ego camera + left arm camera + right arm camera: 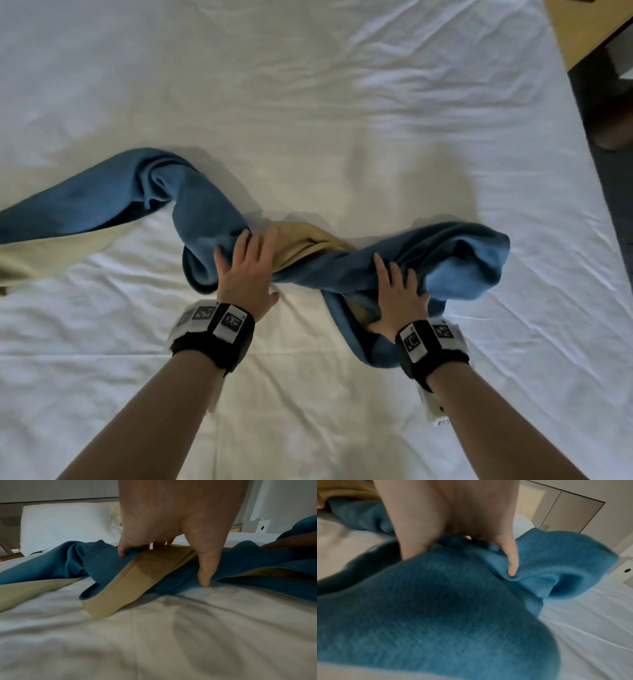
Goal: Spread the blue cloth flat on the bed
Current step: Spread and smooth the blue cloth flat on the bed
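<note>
The blue cloth (205, 212) with a tan underside (301, 243) lies twisted in a rope-like band across the white bed (342, 102), its left end running off the head view. My left hand (253, 270) grips a fold near the middle; in the left wrist view the left hand (163, 563) has fingers (122, 551) curled over the blue cloth (68, 561) and the thumb pressed down on it. My right hand (394, 294) clutches the bunched right end. In the right wrist view the right hand (462, 561) digs thumb and fingers into the blue cloth (436, 615).
The rumpled white sheet stretches far beyond and in front of the cloth. A white pillow (65, 526) stands at the headboard. The bed's right edge (582, 144) drops to dark floor beside a wooden unit (589, 27). Closet doors (565, 513) stand behind.
</note>
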A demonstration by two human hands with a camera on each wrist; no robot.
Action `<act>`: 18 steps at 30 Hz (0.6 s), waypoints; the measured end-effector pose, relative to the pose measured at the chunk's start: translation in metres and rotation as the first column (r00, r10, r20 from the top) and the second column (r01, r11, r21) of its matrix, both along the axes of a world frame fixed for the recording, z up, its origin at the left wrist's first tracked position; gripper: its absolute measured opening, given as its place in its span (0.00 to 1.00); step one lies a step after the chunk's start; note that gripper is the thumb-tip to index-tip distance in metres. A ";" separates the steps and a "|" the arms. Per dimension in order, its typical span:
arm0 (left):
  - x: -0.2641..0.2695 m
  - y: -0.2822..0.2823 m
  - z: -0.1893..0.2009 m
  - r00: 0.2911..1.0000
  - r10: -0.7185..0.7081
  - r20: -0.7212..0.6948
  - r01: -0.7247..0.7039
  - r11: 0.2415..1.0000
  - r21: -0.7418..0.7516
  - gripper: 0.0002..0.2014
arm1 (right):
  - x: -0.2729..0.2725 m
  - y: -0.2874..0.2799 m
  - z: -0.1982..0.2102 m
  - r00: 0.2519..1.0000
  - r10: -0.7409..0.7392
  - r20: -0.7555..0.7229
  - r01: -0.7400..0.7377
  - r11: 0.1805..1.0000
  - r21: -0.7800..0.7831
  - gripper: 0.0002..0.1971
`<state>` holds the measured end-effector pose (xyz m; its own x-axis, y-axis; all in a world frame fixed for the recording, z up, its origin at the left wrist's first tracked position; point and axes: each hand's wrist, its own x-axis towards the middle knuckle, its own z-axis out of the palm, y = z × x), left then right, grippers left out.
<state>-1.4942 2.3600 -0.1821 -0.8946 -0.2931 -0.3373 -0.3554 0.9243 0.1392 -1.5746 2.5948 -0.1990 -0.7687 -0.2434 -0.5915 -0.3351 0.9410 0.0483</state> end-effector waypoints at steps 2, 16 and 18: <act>-0.010 0.000 -0.011 0.998 0.034 0.061 -0.033 0.999 -0.015 0.50 | 0.001 -0.003 -0.008 0.998 -0.005 -0.068 0.007 1.000 0.025 0.64; -0.041 0.083 0.008 0.989 0.040 0.143 -0.010 0.979 -0.202 0.16 | -0.023 0.070 0.010 0.971 0.120 -0.206 -0.171 0.953 -0.248 0.21; -0.055 0.116 0.023 0.990 0.030 0.136 -0.009 0.989 -0.149 0.16 | -0.042 0.108 0.026 0.965 0.140 -0.221 -0.194 0.949 -0.247 0.20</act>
